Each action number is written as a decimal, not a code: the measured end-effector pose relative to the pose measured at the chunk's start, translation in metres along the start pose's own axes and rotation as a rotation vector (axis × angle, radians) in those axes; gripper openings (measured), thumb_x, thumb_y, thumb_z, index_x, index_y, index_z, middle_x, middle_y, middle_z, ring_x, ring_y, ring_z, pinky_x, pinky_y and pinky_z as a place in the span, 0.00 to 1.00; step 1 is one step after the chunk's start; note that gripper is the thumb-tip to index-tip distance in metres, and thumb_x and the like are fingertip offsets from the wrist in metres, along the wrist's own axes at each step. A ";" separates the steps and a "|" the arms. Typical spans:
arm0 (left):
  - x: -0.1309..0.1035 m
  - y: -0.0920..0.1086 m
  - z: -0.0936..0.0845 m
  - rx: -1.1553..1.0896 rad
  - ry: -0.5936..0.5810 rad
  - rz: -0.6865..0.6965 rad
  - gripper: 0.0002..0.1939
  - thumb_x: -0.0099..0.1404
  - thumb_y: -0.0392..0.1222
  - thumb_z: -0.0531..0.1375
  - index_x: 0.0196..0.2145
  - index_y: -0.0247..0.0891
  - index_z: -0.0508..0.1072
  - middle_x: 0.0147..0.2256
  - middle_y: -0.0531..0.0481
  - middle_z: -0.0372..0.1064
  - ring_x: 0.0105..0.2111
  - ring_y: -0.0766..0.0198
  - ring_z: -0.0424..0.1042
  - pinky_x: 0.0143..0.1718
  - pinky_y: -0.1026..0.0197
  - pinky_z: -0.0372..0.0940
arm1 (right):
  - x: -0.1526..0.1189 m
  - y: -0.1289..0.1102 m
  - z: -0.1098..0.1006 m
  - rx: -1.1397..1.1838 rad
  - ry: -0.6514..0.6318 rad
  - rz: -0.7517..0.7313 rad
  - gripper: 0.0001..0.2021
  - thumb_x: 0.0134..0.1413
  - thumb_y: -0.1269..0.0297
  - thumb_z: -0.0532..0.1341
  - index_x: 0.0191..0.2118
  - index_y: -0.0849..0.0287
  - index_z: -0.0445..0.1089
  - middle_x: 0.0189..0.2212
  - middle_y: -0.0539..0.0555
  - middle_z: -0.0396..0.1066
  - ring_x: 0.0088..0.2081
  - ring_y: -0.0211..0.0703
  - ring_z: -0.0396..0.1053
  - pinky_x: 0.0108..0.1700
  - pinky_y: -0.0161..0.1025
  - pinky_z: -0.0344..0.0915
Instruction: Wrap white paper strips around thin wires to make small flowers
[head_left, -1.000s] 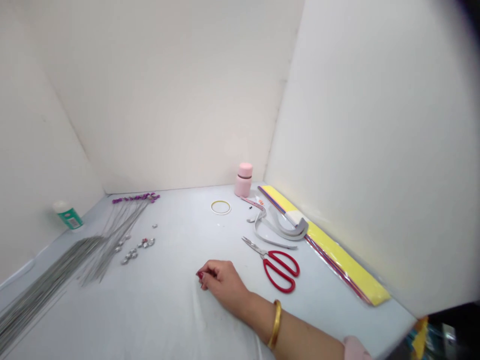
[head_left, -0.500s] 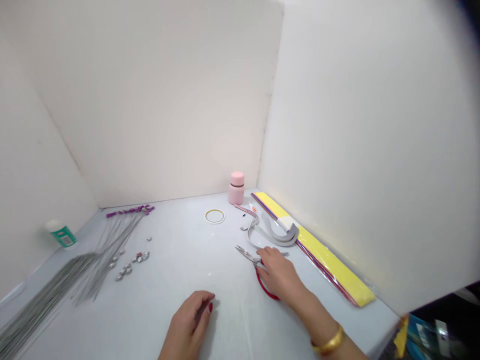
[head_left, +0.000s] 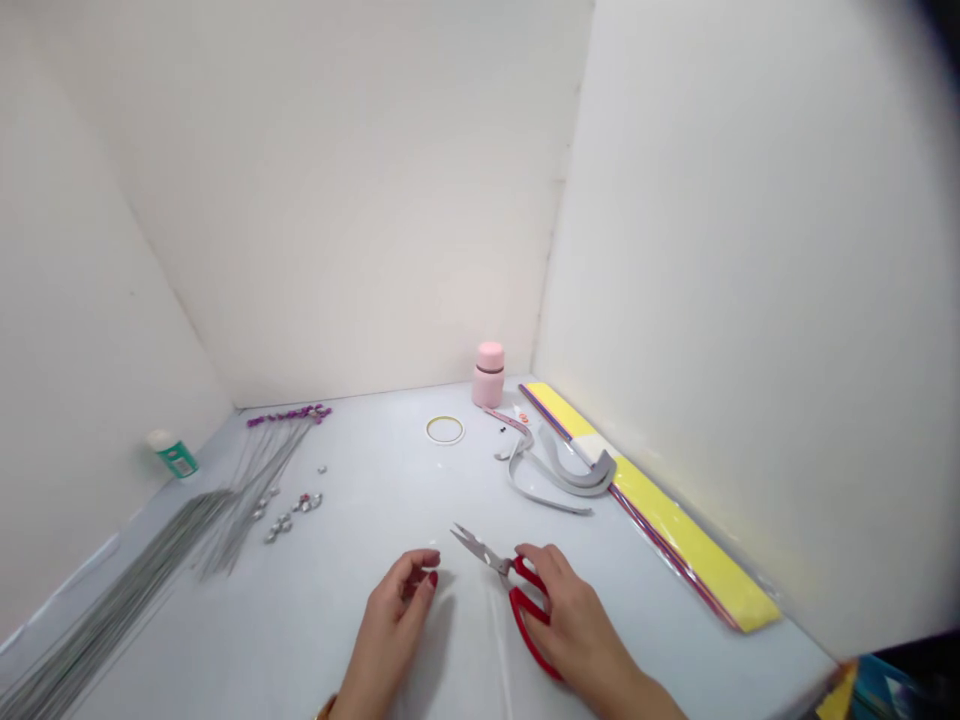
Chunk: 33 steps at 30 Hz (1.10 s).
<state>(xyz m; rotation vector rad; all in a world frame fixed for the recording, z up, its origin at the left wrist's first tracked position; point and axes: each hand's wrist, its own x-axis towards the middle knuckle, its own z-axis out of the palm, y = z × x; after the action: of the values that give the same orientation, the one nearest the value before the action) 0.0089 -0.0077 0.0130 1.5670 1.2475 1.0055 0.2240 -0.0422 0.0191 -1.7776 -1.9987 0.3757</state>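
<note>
Scissors (head_left: 504, 585) slid nearer — right hand (head_left: 574, 625) gripping.

A pair of scissors with red plastic loop handles and short steel blades (head_left: 501, 585) lies flat on the pale grey tabletop (head_left: 360, 480). Its blades are slightly parted and point up and to the left, toward the middle of the tabletop. The handles sit nearer the front edge, partly covered by the right hand (head_left: 574, 625), whose fingers (head_left: 541, 566) rest on the upper loop.
</note>
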 end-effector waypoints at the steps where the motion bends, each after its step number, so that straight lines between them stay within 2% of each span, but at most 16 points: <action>1: 0.001 0.004 0.000 -0.033 0.007 -0.018 0.13 0.60 0.45 0.52 0.39 0.36 0.68 0.41 0.44 0.70 0.39 0.58 0.70 0.43 0.56 0.63 | -0.001 -0.002 0.002 -0.023 0.011 -0.045 0.27 0.40 0.79 0.49 0.51 0.58 0.56 0.40 0.57 0.63 0.39 0.43 0.66 0.40 0.37 0.64; 4: 0.002 0.016 -0.002 -0.057 0.094 -0.058 0.14 0.62 0.46 0.50 0.41 0.36 0.66 0.42 0.44 0.68 0.42 0.58 0.68 0.44 0.57 0.62 | 0.001 -0.002 0.005 -0.203 0.100 -0.187 0.36 0.35 0.84 0.47 0.57 0.61 0.49 0.47 0.62 0.60 0.49 0.51 0.59 0.47 0.48 0.60; 7: 0.001 0.027 -0.001 0.047 0.151 -0.012 0.13 0.62 0.45 0.49 0.41 0.38 0.66 0.43 0.45 0.67 0.43 0.58 0.67 0.45 0.55 0.61 | 0.006 0.002 0.004 -0.386 0.176 -0.274 0.34 0.37 0.85 0.46 0.56 0.65 0.52 0.49 0.66 0.60 0.52 0.56 0.55 0.49 0.56 0.55; 11: 0.005 0.037 0.007 0.279 0.079 0.241 0.13 0.59 0.39 0.54 0.43 0.40 0.66 0.47 0.45 0.63 0.49 0.57 0.60 0.50 0.53 0.55 | 0.008 0.002 -0.001 -0.512 0.255 -0.335 0.29 0.44 0.85 0.45 0.54 0.63 0.56 0.47 0.65 0.63 0.52 0.54 0.56 0.49 0.54 0.55; 14: 0.012 0.042 0.015 0.376 -0.012 0.328 0.09 0.56 0.36 0.57 0.36 0.39 0.70 0.40 0.46 0.67 0.44 0.57 0.63 0.45 0.55 0.58 | 0.005 -0.002 -0.008 -0.550 0.286 -0.386 0.28 0.47 0.84 0.45 0.54 0.59 0.58 0.48 0.63 0.64 0.52 0.53 0.57 0.49 0.52 0.55; 16: 0.016 0.045 0.017 0.413 -0.078 0.304 0.05 0.57 0.37 0.56 0.28 0.40 0.72 0.31 0.49 0.70 0.37 0.59 0.66 0.40 0.57 0.60 | 0.003 -0.003 -0.012 -0.562 0.298 -0.429 0.27 0.48 0.83 0.45 0.54 0.58 0.58 0.48 0.62 0.64 0.51 0.52 0.58 0.49 0.51 0.55; 20: 0.021 0.047 0.020 0.441 -0.145 0.232 0.12 0.61 0.40 0.53 0.23 0.39 0.72 0.23 0.52 0.71 0.27 0.63 0.67 0.34 0.61 0.59 | 0.000 -0.002 -0.016 -0.564 0.306 -0.475 0.26 0.50 0.82 0.46 0.54 0.56 0.58 0.48 0.60 0.65 0.51 0.50 0.58 0.49 0.48 0.55; 22: 0.021 0.045 0.022 0.458 -0.132 0.230 0.14 0.62 0.40 0.51 0.22 0.39 0.71 0.22 0.52 0.70 0.25 0.63 0.66 0.34 0.60 0.57 | 0.000 0.000 -0.016 -0.553 0.293 -0.465 0.26 0.50 0.82 0.46 0.54 0.55 0.57 0.48 0.60 0.64 0.52 0.50 0.57 0.49 0.48 0.55; 27: 0.023 0.038 0.031 0.488 -0.076 0.253 0.15 0.62 0.39 0.50 0.20 0.38 0.68 0.21 0.51 0.67 0.26 0.61 0.64 0.39 0.56 0.53 | 0.003 0.003 -0.013 -0.505 0.222 -0.422 0.27 0.48 0.82 0.47 0.54 0.57 0.58 0.48 0.61 0.64 0.52 0.51 0.57 0.50 0.50 0.54; 30: 0.027 0.034 0.033 0.452 -0.037 0.207 0.16 0.62 0.41 0.48 0.21 0.38 0.68 0.21 0.51 0.67 0.26 0.61 0.64 0.35 0.59 0.55 | 0.005 0.002 -0.013 -0.481 0.187 -0.387 0.30 0.44 0.84 0.47 0.55 0.58 0.57 0.48 0.62 0.64 0.52 0.52 0.57 0.50 0.52 0.53; 33: 0.033 0.034 0.027 0.395 0.037 0.141 0.16 0.63 0.45 0.47 0.24 0.38 0.68 0.24 0.50 0.69 0.28 0.61 0.66 0.33 0.61 0.57 | 0.004 0.001 -0.015 -0.454 0.144 -0.361 0.31 0.42 0.84 0.48 0.55 0.59 0.57 0.48 0.62 0.64 0.52 0.52 0.57 0.51 0.52 0.52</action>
<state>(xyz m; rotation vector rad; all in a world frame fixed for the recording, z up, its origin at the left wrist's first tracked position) 0.0496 0.0170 0.0397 1.9688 1.4406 0.9151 0.2314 -0.0393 0.0322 -1.5707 -2.3659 -0.3350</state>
